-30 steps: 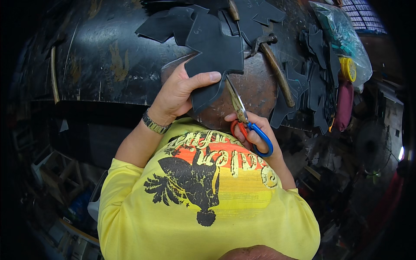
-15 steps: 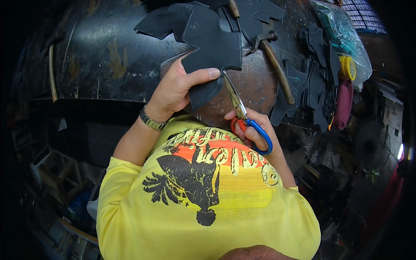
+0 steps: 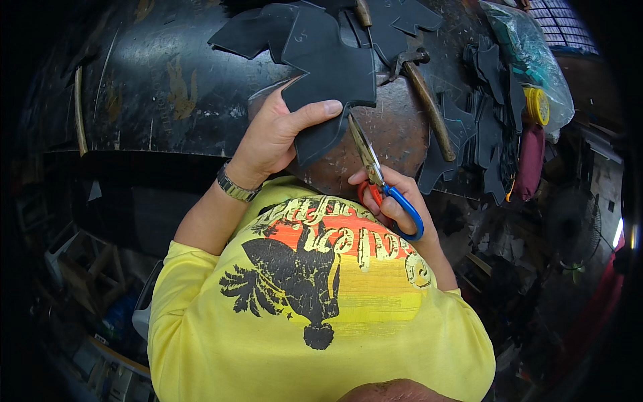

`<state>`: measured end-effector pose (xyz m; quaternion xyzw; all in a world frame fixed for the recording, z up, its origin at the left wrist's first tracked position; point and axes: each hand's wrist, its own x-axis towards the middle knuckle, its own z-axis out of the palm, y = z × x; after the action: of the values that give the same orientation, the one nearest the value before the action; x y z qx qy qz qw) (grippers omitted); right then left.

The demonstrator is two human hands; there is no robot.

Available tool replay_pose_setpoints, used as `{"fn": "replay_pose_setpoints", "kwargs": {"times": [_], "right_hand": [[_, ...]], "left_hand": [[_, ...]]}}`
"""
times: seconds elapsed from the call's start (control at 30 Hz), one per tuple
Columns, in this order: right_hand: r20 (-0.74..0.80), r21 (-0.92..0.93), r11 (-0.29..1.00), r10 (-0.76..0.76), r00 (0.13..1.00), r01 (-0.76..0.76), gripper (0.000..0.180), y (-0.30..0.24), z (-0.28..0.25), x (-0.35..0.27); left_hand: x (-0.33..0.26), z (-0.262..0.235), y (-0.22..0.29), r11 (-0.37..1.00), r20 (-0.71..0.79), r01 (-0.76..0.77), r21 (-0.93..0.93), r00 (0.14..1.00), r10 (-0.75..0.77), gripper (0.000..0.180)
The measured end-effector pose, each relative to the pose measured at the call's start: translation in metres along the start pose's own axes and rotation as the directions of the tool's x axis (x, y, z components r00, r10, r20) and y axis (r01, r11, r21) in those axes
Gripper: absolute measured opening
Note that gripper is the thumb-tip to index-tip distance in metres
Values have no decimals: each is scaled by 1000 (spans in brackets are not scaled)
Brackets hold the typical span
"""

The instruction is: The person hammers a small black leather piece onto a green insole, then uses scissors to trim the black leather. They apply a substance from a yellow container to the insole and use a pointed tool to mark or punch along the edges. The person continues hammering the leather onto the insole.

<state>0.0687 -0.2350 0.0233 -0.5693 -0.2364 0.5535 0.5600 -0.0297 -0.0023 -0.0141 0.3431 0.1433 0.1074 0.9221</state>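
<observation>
My left hand (image 3: 276,131) is closed on a dark, flat cut piece that looks like leather (image 3: 328,70), its thumb pressed on top and its fingers hidden underneath. In my right hand (image 3: 402,193) is a pair of scissors (image 3: 368,158) with one red and one blue handle loop. The blades look nearly closed and point up toward the piece's right edge, just below an inner corner near my left thumb. I cannot tell whether the tips touch the material. Below the thumb, a narrower part of the piece hangs toward my shirt.
Beneath the piece lies a worn brown round block (image 3: 398,127). A hammer (image 3: 429,107) and a wood-handled tool (image 3: 364,15) lie beyond the scissors. Stacked dark cut pieces (image 3: 479,127), a yellow-rimmed roll (image 3: 536,106) and a clear plastic bag (image 3: 529,47) sit at the right.
The scissors and my right hand have shifted slightly right and down. My left hand and the dark piece have moved a touch to the right.
</observation>
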Motion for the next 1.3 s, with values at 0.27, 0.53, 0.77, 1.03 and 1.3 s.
{"fn": "replay_pose_setpoints", "kwargs": {"times": [0.27, 0.53, 0.77, 1.03, 1.3], "right_hand": [[-34, -47, 999, 17, 999, -19, 44, 5, -1, 0], [-114, -124, 991, 44, 992, -59, 68, 8, 4, 0], [-95, -130, 990, 47, 994, -60, 37, 7, 4, -1], [-110, 124, 992, -9, 994, 23, 43, -5, -1, -7], [-495, -119, 931, -357, 792, 345, 52, -23, 16, 21]], "left_hand": [[-1, 1, 0, 999, -14, -27, 40, 1000, 28, 34], [-1, -2, -2, 999, -24, -8, 43, 1000, 9, 32], [-2, -2, -2, 999, -36, -9, 36, 999, 10, 29], [-6, 2, 4, 1000, -81, -4, -7, 997, 3, 30], [-12, 24, -5, 992, 41, 74, 105, 996, -79, 32]]}}
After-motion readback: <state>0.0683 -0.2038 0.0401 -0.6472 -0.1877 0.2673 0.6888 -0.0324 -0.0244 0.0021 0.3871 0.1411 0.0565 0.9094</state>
